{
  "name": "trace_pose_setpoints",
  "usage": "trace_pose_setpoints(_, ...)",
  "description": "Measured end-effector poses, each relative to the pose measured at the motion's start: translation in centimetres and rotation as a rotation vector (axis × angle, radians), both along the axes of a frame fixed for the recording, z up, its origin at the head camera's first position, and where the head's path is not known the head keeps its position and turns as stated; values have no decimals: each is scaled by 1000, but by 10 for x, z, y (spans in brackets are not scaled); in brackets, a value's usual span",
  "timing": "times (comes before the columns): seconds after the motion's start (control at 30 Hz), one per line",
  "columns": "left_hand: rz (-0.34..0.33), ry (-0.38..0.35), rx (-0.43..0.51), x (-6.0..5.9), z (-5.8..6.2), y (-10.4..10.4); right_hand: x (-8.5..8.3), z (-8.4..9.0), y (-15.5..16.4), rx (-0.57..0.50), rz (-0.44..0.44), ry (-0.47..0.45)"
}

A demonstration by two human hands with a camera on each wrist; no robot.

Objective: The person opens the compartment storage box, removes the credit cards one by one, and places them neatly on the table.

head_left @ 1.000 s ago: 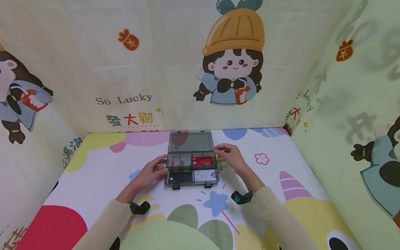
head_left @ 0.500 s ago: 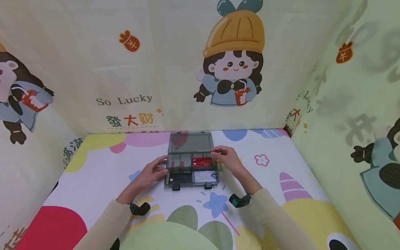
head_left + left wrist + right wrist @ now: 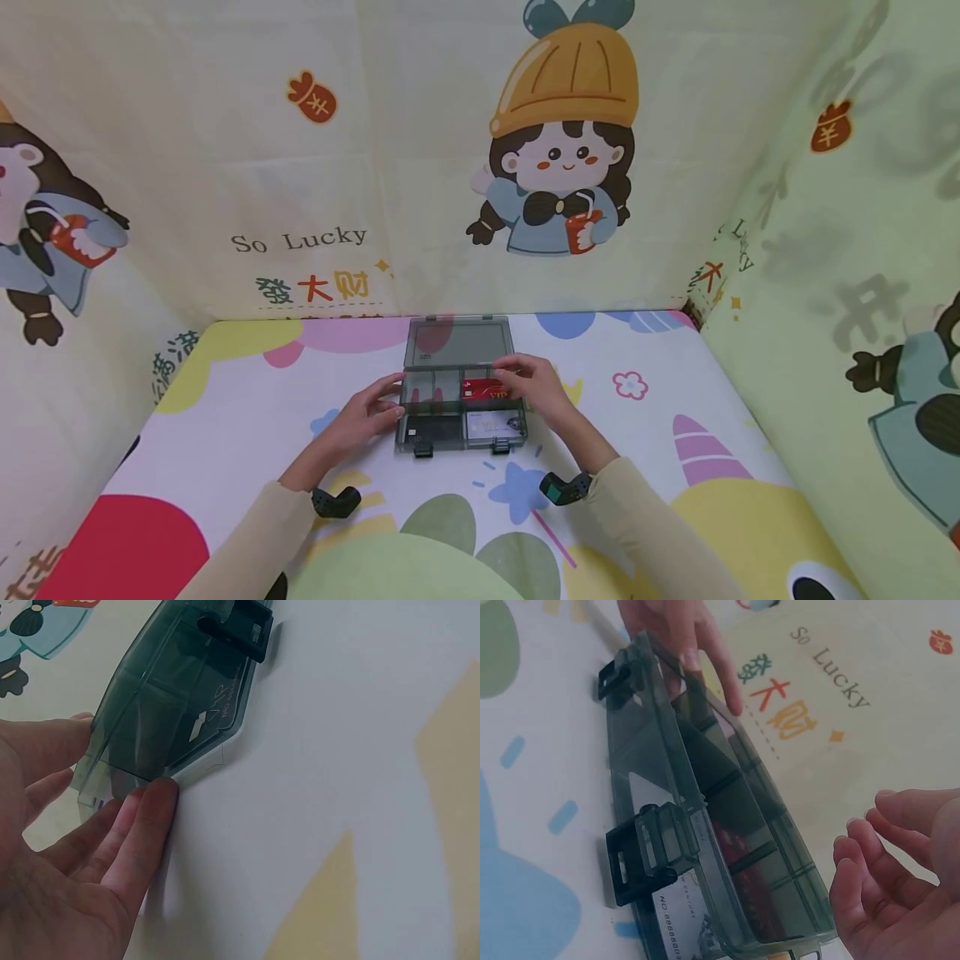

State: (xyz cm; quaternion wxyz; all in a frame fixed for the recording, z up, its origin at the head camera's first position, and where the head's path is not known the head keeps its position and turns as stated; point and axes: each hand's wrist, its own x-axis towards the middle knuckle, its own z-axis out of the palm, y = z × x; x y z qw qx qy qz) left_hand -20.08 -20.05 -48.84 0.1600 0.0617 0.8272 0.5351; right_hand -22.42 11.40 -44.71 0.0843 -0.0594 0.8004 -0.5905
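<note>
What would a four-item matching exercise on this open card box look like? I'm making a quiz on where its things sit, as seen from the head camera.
Things:
1. red card
2. black card
3. white card
4. lid

Places or states:
A. front left compartment
B. folded back and lying flat behind the box
C. rear right compartment, by the right hand
D. front right compartment

Pairs: 1-C, 2-A, 3-D, 4-B
</note>
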Motion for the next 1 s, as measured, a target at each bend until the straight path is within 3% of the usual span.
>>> trace_pose_setpoints(0.73, -10, 15, -4, 0, 1, 2, 4, -4, -14, 109, 136, 1)
trace_pose_setpoints(1.0, -22, 15, -8, -2, -2, 0, 4, -6, -14, 99, 171, -5)
